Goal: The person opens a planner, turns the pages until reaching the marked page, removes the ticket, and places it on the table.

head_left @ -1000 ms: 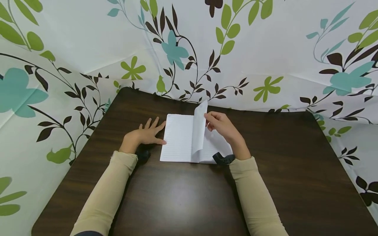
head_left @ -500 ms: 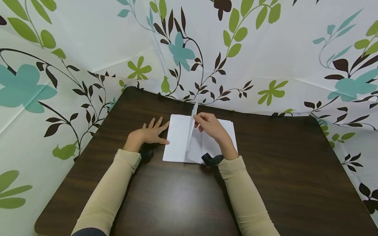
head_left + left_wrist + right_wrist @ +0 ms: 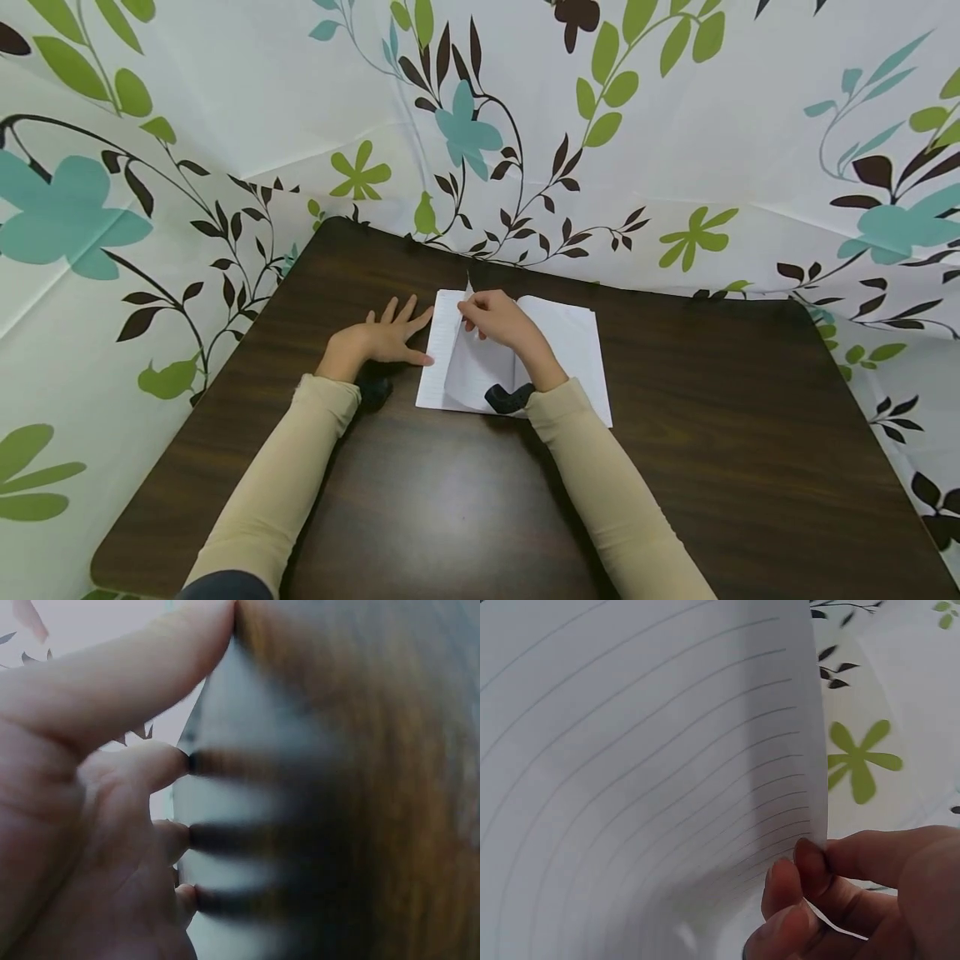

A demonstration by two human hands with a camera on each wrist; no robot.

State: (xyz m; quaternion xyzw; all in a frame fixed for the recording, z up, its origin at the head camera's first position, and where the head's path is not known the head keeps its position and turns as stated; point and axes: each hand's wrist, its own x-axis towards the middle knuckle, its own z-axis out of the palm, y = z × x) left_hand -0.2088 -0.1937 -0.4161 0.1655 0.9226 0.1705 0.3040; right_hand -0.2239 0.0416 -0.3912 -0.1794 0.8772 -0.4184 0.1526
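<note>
Left hand (image 3: pixel 377 342) apparently against notebook edge (image 3: pixel 426 385), roomy table (image 3: pixel 727 417)

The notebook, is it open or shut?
Open. The notebook lies spread on the table, with paper showing on both sides of its fold, and the right hand pinches a raised page.

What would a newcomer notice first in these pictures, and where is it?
Probably the floral backdrop behind the table, printed in green, teal and brown. Then the open white notebook on the table: the right hand pinches its raised page, and the left hand lies at the notebook's left edge.
</note>
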